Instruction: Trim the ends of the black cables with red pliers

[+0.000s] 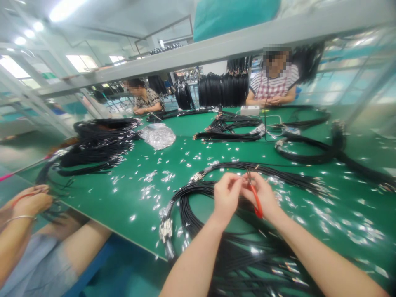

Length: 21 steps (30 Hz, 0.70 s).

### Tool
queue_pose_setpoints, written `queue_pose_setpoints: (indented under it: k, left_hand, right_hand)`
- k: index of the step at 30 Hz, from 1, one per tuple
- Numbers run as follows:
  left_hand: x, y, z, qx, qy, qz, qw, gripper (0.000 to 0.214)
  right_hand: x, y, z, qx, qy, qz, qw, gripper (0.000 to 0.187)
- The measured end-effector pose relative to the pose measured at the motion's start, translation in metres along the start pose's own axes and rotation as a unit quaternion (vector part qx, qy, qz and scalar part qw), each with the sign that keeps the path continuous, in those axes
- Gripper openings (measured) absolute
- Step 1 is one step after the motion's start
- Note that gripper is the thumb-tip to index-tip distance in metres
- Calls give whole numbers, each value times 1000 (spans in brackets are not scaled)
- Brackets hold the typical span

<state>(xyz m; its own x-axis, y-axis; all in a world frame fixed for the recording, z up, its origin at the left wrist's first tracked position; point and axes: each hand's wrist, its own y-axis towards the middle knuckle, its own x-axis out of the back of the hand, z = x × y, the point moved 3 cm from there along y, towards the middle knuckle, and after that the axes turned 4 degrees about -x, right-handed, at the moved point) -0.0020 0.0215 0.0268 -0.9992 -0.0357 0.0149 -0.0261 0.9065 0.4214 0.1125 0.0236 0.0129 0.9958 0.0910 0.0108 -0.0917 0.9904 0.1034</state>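
Note:
Close together over the green table, my two hands work above a coil of black cables (198, 189). My right hand (262, 194) is closed around a pair of red-handled cutters (258, 204), whose dark, narrow tips point up and away from me. My left hand (227, 196) is closed in a pinch right beside the tips; what lies between its fingers is hidden. Just beyond both hands runs a bundle of black cables (278, 173) with light-coloured ends. More loose cables (253, 251) with metal ends spread below my forearms.
Small clear scraps (167, 176) litter the green table (123, 210). A clear plastic bag (159, 136) and a heap of cables (99, 144) lie left; further coils (305, 150) lie right. A co-worker's hand (34, 200) is at the left edge. Two people sit opposite, beneath a shelf beam (185, 51).

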Motion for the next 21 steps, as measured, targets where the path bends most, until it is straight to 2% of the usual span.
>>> queue_pose_setpoints:
  k: [3,6,9,11,13,15,17,21]
  left_hand:
    - [-2,1,5,42,-22,29,998,9]
    - [-6,2,8,87,-105,70,988,9]
    - [-6,5,10,124,-184,55,974,10]
    - [-3,7,12,136,-218,14,966,12]
    - [0,10,14,147,-253,-8,956,14]
    - [2,12,14,155,-287,-3,945,15]
    - [2,13,15,159,-309,6,938,16]
    - [0,12,16,162,-309,15,937,18]
  right_hand:
    - [3,2,-5,4,22,-20,1000,42]
    - [5,4,-7,0,18,-34,999,41]
    - [7,4,-3,-4,9,-20,1000,42]
    - [9,2,4,-8,-7,7,1000,37]
    - [11,-1,13,-18,-40,60,997,28]
    - [10,-5,20,-30,-81,129,988,22]
    - [8,-9,26,-37,-123,179,975,24]
    - [7,-12,28,-48,-192,187,962,33]
